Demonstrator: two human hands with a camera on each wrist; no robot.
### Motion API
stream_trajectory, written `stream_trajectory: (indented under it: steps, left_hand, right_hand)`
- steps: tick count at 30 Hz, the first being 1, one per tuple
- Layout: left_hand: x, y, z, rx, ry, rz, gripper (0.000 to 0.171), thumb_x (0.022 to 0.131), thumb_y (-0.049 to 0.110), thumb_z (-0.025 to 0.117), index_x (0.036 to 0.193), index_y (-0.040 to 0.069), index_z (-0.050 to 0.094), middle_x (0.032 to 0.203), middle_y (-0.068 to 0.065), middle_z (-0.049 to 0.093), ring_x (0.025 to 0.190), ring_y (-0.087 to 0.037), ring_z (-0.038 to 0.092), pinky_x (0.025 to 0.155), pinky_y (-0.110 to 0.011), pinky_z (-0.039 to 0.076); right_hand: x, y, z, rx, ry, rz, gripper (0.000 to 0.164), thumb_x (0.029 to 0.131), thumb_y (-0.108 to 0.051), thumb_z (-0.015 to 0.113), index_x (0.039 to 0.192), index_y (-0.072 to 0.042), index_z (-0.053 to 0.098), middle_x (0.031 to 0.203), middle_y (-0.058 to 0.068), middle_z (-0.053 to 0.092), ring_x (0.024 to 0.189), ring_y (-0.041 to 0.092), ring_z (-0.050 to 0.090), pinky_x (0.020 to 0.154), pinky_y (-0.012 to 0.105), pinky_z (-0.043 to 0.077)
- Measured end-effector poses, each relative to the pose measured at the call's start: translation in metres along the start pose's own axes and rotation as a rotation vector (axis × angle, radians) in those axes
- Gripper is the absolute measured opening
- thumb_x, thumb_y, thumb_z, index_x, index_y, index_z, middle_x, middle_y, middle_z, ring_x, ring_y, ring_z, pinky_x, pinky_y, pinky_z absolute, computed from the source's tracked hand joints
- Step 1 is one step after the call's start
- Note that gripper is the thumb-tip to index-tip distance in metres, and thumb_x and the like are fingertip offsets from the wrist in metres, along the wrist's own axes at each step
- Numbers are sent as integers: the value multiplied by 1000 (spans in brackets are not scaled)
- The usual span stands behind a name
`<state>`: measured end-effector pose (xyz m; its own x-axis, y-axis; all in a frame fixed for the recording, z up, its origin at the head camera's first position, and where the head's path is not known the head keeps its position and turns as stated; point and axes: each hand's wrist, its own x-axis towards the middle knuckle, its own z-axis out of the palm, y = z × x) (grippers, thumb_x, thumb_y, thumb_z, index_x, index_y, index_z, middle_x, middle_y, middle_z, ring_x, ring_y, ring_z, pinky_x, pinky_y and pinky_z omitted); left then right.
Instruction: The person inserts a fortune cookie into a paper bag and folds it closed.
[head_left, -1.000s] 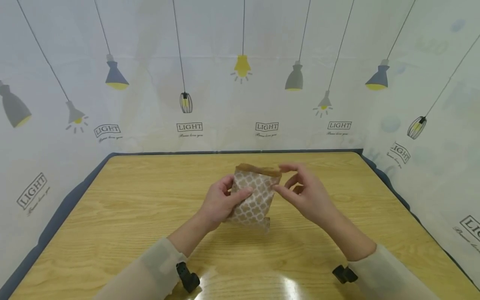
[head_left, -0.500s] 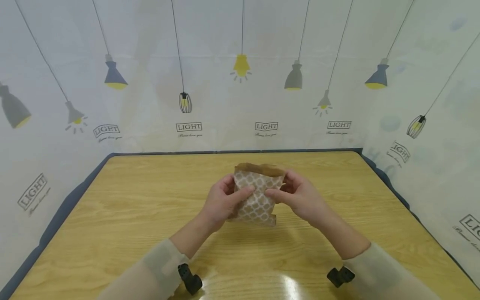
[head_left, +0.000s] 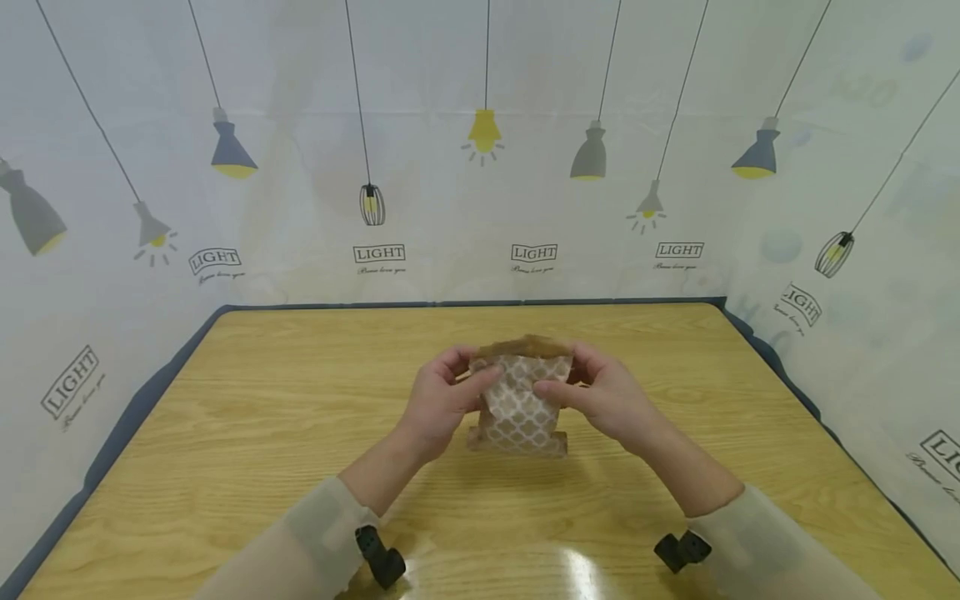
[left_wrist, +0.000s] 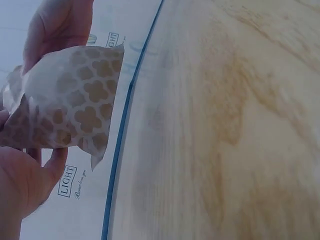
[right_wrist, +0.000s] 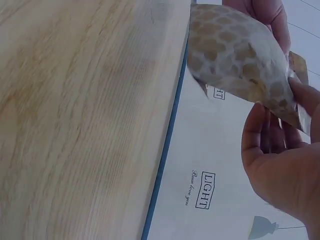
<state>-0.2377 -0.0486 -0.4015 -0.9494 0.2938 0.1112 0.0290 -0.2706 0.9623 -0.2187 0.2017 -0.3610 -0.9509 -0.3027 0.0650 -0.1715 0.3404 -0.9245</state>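
Note:
A small brown paper bag (head_left: 520, 412) with a white lattice print is held upright above the table, its plain brown mouth at the top. On its left side my left hand (head_left: 442, 404) grips it, thumb on the front and fingers behind. My right hand (head_left: 611, 400) pinches the right side the same way. Both wrist views show the bag bulging, in the left wrist view the bag (left_wrist: 90, 95) and in the right wrist view the bag (right_wrist: 235, 55). What it contains is hidden.
The wooden table (head_left: 300, 375) spreads under both hands, with a dark blue edge strip (head_left: 337, 307) at the back. Behind it hangs a pale curtain (head_left: 435, 150) printed with lamps and lettering. Dark devices sit at both wrists, such as the left one (head_left: 380, 557).
My right hand has come in from beside the bag's top right corner to take hold of its right side. The bag has turned more upright and squarely toward me, and its lower edge shifted right.

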Motion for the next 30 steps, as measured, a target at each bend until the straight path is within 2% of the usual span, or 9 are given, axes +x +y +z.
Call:
stream_trajectory:
  steps: [5, 13, 18, 22, 26, 30]
  left_hand:
    - [1, -2, 0, 1, 27, -15, 10, 107, 7, 70, 115, 9, 66, 109, -1, 71, 91, -13, 71, 73, -28, 64]
    - [1, -2, 1, 0, 21, -16, 8, 106, 6, 69, 111, 10, 65, 104, 1, 71, 88, -13, 72, 75, -30, 65]
    - [0, 1, -3, 68, -2, 7, 7, 106, 7, 70, 112, 7, 66, 100, 1, 70, 92, -14, 71, 83, -30, 66]
    - [-2, 2, -7, 123, -26, 24, 10, 107, 7, 69, 116, 3, 67, 109, -3, 70, 95, -16, 73, 84, -31, 67]
    - [-3, 3, -8, 153, -52, 36, 13, 107, 7, 69, 119, 1, 67, 116, -6, 69, 96, -17, 75, 82, -34, 68]
    - [-4, 4, -12, 170, -68, 36, 14, 107, 7, 70, 119, 1, 66, 113, -5, 67, 96, -18, 75, 80, -37, 69]
  right_hand:
    - [2, 0, 1, 66, -6, 10, 38, 108, -31, 72, 139, -10, 68, 109, 7, 70, 102, 23, 70, 95, 39, 63]
    - [2, 1, 2, 21, 89, -23, 22, 106, -25, 75, 116, -5, 74, 91, 2, 68, 87, 17, 68, 83, 31, 64]
    - [1, 2, 0, 17, 101, -37, 20, 106, -23, 75, 109, -3, 73, 87, 1, 67, 81, 16, 61, 72, 29, 57]
    - [1, 4, -3, 32, 58, -42, 20, 107, -25, 73, 111, -5, 72, 81, 1, 61, 74, 19, 54, 65, 32, 52]
    - [0, 9, -6, 50, 12, -62, 21, 109, -24, 71, 117, -5, 72, 84, 2, 63, 73, 18, 58, 69, 34, 57]
    - [0, 12, -8, 71, -1, -87, 23, 108, -21, 72, 125, -5, 73, 93, 1, 70, 77, 16, 63, 71, 33, 61]
